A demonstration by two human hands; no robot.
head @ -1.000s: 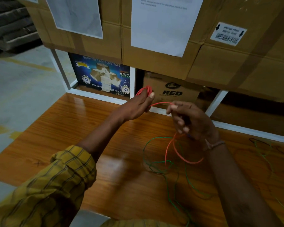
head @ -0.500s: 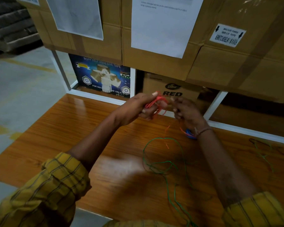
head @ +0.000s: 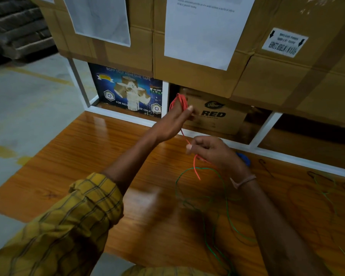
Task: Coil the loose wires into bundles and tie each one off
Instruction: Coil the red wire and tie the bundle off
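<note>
Stacked brown cardboard boxes [head: 197, 80] with white paper sheets [head: 203, 30] taped to their fronts crowd the far edge of the glossy orange-brown wooden worktop [head: 100, 156], sitting over a white metal frame [head: 267, 126]; a dark blue adhesive-tape carton [head: 127, 90] and a smaller box printed RED [head: 215, 114] sit in the openings beneath. A small blue object [head: 244, 157] peeks out behind my right wrist, too hidden to tell what it is. A thin green wire [head: 223, 196] sprawls in loose loops on the worktop below my hands, and more dim wire [head: 327, 196] lies off to the right. My left hand [head: 173, 122] is raised near the RED box, fingers closed around a small coil of thin red wire [head: 179, 101] that sticks up above my knuckles. From it a single red strand runs down to my right hand [head: 209, 150], where thumb and forefinger pinch it; the short free end [head: 196, 170] dangles below, above the green loops.
</note>
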